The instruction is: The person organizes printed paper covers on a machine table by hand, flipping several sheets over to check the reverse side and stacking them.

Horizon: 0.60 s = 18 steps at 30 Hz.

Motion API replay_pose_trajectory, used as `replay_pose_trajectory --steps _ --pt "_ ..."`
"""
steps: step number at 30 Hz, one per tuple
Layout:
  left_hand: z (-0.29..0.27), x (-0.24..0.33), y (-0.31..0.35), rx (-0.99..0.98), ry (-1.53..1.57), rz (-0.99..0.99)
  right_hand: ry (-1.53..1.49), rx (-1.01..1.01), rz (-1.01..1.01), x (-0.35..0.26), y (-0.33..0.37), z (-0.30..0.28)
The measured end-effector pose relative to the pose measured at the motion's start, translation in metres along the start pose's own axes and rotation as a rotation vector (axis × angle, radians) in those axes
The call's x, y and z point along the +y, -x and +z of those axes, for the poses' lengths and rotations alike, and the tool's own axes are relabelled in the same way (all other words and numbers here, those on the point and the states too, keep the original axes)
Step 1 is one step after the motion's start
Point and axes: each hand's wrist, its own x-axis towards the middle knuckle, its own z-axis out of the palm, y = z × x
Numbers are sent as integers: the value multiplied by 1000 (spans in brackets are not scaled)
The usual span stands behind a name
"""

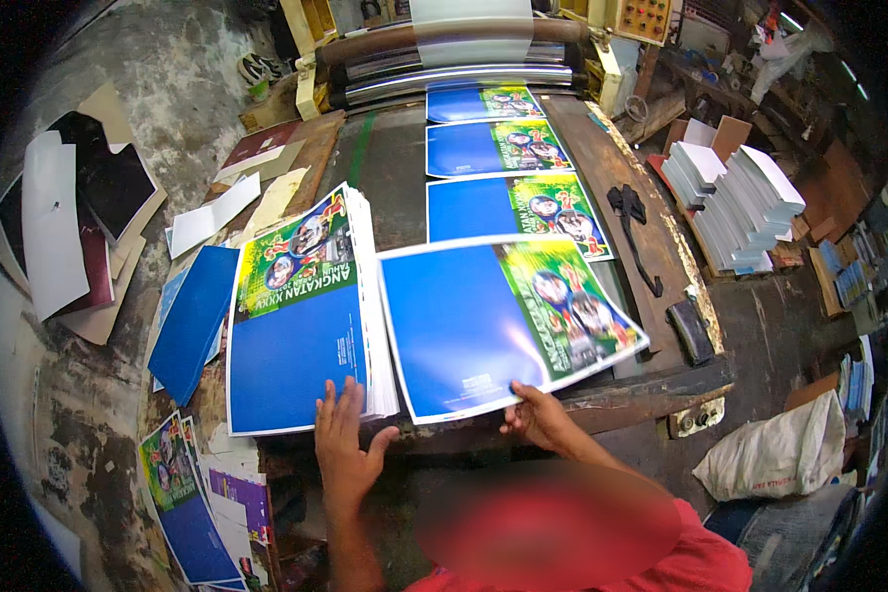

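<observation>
My right hand (543,419) pinches the near edge of a glossy blue and green printed sheet (483,326), lifted slightly over the dark feed table (385,168). My left hand (345,449) lies flat, fingers spread, on the near corner of a thick stack of the same sheets (301,326) to the left. Three more printed sheets (513,202) lie in a row on the table, running back to the machine's rollers (454,69).
A loose blue sheet (192,321) and white and dark card pieces (79,217) lie at the left. Stacks of white paper (735,197) stand at the right, a pale sack (775,454) on the floor. More prints (183,503) lie at lower left. A black strap (636,227) rests on the wooden side rail.
</observation>
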Motion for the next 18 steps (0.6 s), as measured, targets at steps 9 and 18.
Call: replay_pose_trajectory --steps 9,18 --pt "21 -25 18 191 12 -58 -238 121 6 28 -7 -30" --pt "12 -31 16 211 491 -465 -202 124 -60 -15 -55 -32"
